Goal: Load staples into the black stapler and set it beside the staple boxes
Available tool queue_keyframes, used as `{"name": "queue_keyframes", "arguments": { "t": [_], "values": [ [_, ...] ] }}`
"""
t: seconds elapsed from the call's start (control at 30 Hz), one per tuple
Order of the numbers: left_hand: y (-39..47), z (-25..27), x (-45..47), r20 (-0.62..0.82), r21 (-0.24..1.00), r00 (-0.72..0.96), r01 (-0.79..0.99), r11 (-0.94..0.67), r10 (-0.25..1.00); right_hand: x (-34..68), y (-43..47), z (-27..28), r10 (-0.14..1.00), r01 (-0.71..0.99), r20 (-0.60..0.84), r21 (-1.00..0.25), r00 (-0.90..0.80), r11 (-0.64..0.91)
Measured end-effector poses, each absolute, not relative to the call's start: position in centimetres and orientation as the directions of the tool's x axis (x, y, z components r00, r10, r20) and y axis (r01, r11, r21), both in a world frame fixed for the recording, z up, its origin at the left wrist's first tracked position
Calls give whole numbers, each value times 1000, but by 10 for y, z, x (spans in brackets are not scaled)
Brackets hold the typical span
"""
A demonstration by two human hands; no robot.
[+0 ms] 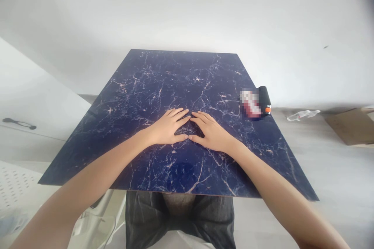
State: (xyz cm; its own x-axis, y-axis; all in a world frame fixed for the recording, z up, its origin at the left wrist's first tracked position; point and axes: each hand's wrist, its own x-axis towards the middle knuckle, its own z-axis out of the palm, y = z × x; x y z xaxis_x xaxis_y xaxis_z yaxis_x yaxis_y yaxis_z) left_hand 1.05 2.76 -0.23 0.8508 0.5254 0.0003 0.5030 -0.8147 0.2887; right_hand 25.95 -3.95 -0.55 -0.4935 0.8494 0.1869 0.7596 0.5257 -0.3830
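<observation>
My left hand (169, 127) lies palm down on the dark blue marble-patterned table (163, 85), fingers apart and stretched toward the right. Mirroring it, my right hand (212, 131) rests flat on the same surface with its fingers pointing left. The thumb tips meet or nearly meet, and the fingertips come close together, framing a small patch of tabletop. Neither hand holds anything. To the right of my right hand, near the table's right edge, is a black cylindrical thing (264, 99) with an orange spot; a pixelated red-and-white area (250, 105) adjoins it.
A white wall (187, 11) stands behind the table. On the floor at right are a clear plastic bottle (303, 115) and a cardboard box (352, 126). A white cabinet with a dark handle (19, 123) is at left, above a perforated white item (14, 184).
</observation>
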Motion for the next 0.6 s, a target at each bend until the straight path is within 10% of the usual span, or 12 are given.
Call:
{"name": "queue_keyframes", "arguments": {
  "t": [0.2, 0.33, 0.5, 0.6],
  "values": [
    [28, -2, 9, -36, 294, 843, 523, -800, 537, 291, -28, 19, 889, 833, 376, -377, -260, 404],
    [29, 0, 9, -76, 302, 843, 529, -793, 533, 343, -19, 41, 824, 899, 531, -434, 200, 61],
    [29, -1, 9, -79, 298, 842, 531, -794, 533, 411, -10, 29, 688, 768, 395, -509, 609, -388],
    [29, -2, 8, -53, 304, 845, 521, -797, 532, 443, -3, 9, 758, 850, 425, -417, 495, -321]
  ]
}}
